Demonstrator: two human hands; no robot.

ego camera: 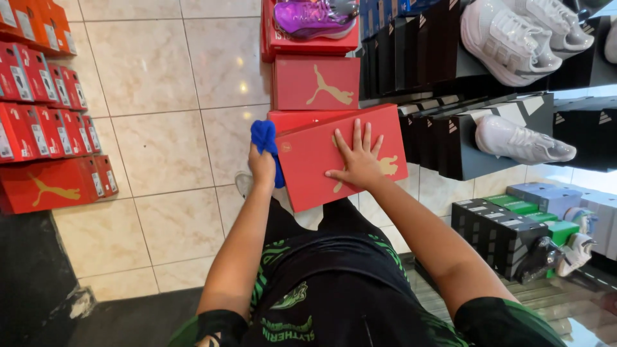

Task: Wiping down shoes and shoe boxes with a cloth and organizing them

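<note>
Wiping the flat red cardboard shoe box (pixel 321 160) atop the red box stack (pixel 315 80), left hand (pixel 261 166) squeezing a soft blue cloth (pixel 265 144), right hand (pixel 360 164) pressing down, fingers (pixel 357 133) spread wide.

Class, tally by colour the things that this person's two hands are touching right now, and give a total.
Red shoebox, under the flat right hand: 1
Blue cloth, gripped in the left hand: 1
Total: 2
</note>
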